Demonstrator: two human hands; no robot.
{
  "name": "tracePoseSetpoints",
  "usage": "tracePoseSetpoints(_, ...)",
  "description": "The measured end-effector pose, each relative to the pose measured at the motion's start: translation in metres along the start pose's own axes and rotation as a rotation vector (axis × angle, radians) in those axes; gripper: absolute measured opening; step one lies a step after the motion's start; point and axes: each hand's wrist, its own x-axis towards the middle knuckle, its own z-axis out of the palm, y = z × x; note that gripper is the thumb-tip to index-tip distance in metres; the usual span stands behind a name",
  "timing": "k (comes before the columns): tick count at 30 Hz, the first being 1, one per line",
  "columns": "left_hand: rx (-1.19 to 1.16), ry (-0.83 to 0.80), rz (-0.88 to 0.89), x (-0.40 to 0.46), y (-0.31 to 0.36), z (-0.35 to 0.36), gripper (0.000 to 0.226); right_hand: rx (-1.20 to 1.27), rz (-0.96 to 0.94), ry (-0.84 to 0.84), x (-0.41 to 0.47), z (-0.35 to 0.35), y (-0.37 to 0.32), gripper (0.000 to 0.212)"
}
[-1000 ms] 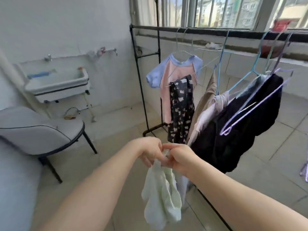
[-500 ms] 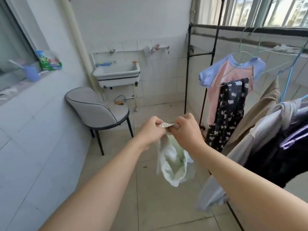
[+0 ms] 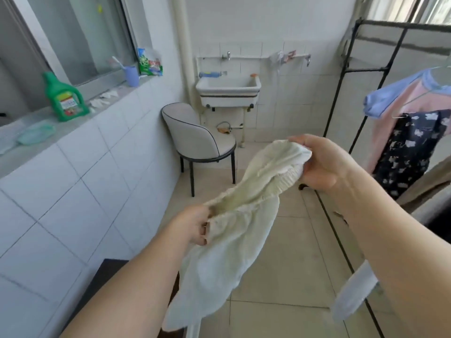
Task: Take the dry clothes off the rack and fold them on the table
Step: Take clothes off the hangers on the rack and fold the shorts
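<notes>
Cream garment (image 3: 234, 230) now stretched between parted left hand (image 3: 192, 225) and right hand (image 3: 322, 164), fingers gripping waistband.

Grey chair (image 3: 195, 140) below wall sink (image 3: 228, 90), green detergent bottle (image 3: 65, 98), blue cup (image 3: 131, 75) on windowsill (image 3: 114, 95)

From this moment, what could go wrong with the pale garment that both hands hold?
1. The pale garment hangs low below the left hand and right hand; its lower end might brush the floor and get dirty.
2. Each hand grips only the waistband edge, so a slip on one side may let it drop.
3. The right arm is close to the rack and might catch the clothes on it.
</notes>
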Motion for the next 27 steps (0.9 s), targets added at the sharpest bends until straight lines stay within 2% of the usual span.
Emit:
tracePoseSetpoints(3,-0.45,-0.13,0.098,-0.024,0.002,-0.016,0.024,-0.359,-0.078,0.13,0.002,-0.009,0.055,0.025)
tracePoseSetpoints(4,-0.52,-0.146,0.142,-0.036,0.006,-0.018,0.024,-0.579,-0.068,0.143,0.0,-0.01,0.073,0.029)
tracePoseSetpoints(6,-0.597,-0.174,0.22,-0.064,0.007,-0.021,0.027,-1.035,0.009,0.121,-0.01,-0.007,0.103,0.019)
tracePoseSetpoints(7,-0.602,-0.178,0.246,-0.077,0.006,-0.02,0.03,-1.161,0.077,0.06,-0.017,-0.003,0.116,0.032)
tracePoseSetpoints(8,-0.574,-0.18,0.271,-0.089,0.003,-0.021,0.03,-1.187,0.141,-0.013,-0.022,0.003,0.129,0.05)
tracePoseSetpoints(9,-0.555,-0.198,0.291,-0.098,0.001,-0.02,0.029,-1.125,0.195,-0.087,-0.03,0.013,0.139,0.064)
tracePoseSetpoints(11,-0.539,-0.238,0.301,-0.112,-0.007,-0.021,0.024,-0.868,0.23,-0.125,-0.039,0.032,0.156,0.068)
tracePoseSetpoints(13,-0.525,-0.278,0.293,-0.119,-0.018,-0.027,0.022,-0.63,0.197,-0.064,-0.041,0.046,0.168,0.036)
tracePoseSetpoints(14,-0.495,-0.304,0.301,-0.122,-0.024,-0.034,0.02,-0.559,0.191,-0.009,-0.042,0.052,0.17,0.016)
tracePoseSetpoints(15,-0.426,-0.329,0.32,-0.124,-0.03,-0.042,0.016,-0.513,0.194,0.027,-0.043,0.057,0.168,0.005)
tracePoseSetpoints(16,-0.315,-0.335,0.353,-0.124,-0.037,-0.053,0.017,-0.507,0.207,0.041,-0.043,0.059,0.164,0.022)
tracePoseSetpoints(17,-0.161,-0.299,0.383,-0.124,-0.045,-0.064,0.027,-0.497,0.221,0.02,-0.045,0.062,0.159,0.034)
tracePoseSetpoints(18,0.042,-0.231,0.404,-0.122,-0.053,-0.073,0.04,-0.458,0.208,0.002,-0.047,0.066,0.154,0.036)
tracePoseSetpoints(20,0.366,-0.043,0.41,-0.115,-0.069,-0.088,0.054,-0.283,0.23,-0.04,-0.054,0.077,0.141,0.021)
tracePoseSetpoints(21,0.409,0.003,0.406,-0.115,-0.077,-0.094,0.057,-0.185,0.25,-0.095,-0.059,0.085,0.136,0.018)
tracePoseSetpoints(22,0.365,-0.017,0.403,-0.114,-0.083,-0.099,0.061,-0.117,0.255,-0.158,-0.062,0.091,0.132,0.019)
tracePoseSetpoints(24,0.073,-0.109,0.323,-0.118,-0.09,-0.109,0.066,-0.039,0.231,-0.226,-0.064,0.098,0.127,0.016)
tracePoseSetpoints(26,-0.257,-0.173,0.23,-0.125,-0.092,-0.119,0.046,-0.063,0.189,-0.274,-0.065,0.098,0.127,0.017)
tracePoseSetpoints(27,-0.397,-0.207,0.225,-0.129,-0.09,-0.123,0.032,-0.108,0.182,-0.318,-0.063,0.093,0.13,0.024)
